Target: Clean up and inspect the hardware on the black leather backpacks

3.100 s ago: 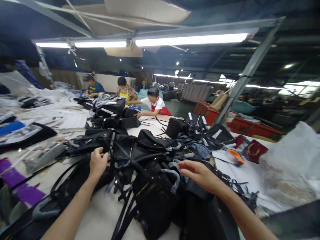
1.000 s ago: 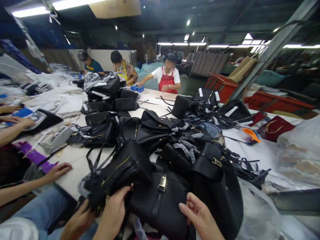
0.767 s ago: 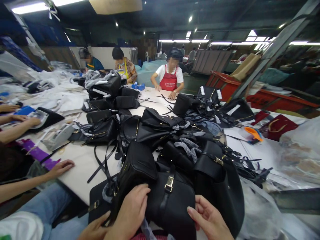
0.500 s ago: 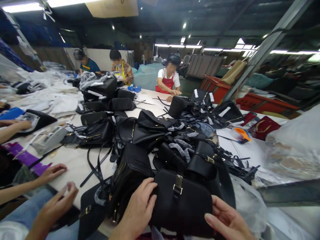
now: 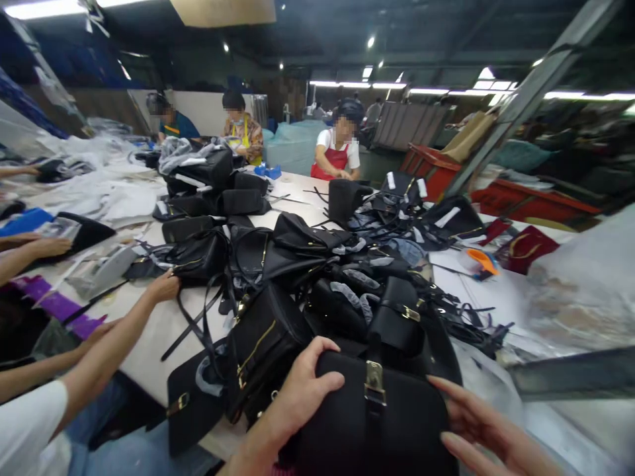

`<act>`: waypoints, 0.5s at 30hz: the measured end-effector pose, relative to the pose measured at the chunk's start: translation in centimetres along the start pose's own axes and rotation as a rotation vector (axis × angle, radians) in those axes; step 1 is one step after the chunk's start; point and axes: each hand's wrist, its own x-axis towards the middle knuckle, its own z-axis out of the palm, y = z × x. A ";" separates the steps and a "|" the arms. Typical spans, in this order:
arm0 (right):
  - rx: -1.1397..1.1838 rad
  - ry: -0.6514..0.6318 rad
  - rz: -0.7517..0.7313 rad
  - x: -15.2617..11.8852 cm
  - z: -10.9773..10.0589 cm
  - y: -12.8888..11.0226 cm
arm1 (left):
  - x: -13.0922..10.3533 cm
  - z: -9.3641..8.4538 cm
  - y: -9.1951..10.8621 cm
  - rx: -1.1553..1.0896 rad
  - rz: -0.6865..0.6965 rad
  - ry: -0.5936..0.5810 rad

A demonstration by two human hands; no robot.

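Close in front of me is a black backpack with a flap and a gold buckle on a strap. My left hand grips its upper left edge, the thumb lying over the front and the fingers partly hidden behind. At the right edge is my right hand, fingers stretched out and thumb apart, the tips at or against the bag's side. Left of the backpack, another black bag with a gold zip leans on the pile. A smaller black pocket with a buckle lies just behind.
Black bags heap across the white table. At the left, a co-worker's hand touches one. A person in a red apron stands opposite. An orange tape roll, dark red pieces and clear plastic lie right.
The backpack has shifted slightly right and toward me, and my hands have moved with it. My right fingers have straightened. A co-worker at the left has reached forward to a bag.
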 end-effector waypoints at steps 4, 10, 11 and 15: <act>-0.188 -0.013 -0.094 0.9 2.0 -4.8 | -0.5 -1.4 0.2 -0.122 0.017 -0.030; -0.250 -0.095 -0.196 2.5 4.2 -7.6 | -1.7 -2.2 2.5 0.239 0.121 0.006; -0.253 -0.103 -0.197 2.8 4.3 -7.4 | -1.9 -2.2 2.7 0.306 0.138 0.044; -0.301 -0.017 -0.209 4.1 4.0 -5.0 | -1.6 -3.8 1.5 0.491 0.206 0.299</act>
